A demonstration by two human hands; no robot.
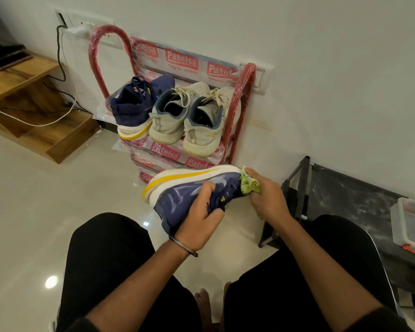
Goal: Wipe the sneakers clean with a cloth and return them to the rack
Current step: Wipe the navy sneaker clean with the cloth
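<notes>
Seen from above, seated, knees in black trousers apart over a pale glossy floor (22, 212). Against the white wall (321, 68), a red shoe rack (235, 111) still wrapped in printed plastic, bearing on its top shelf a navy sneaker (132, 109) at left and a pair of grey-white sneakers (189, 121) beside it, heels toward the camera. In front of the rack, held in the air on its side with white and yellow sole upward, a second navy sneaker (189, 188). Left hand (201, 224) clamped on its collar, fingers curled inside the opening. Right hand (266, 195) closed around a bunched green cloth (249, 183), pressed to the toe
</notes>
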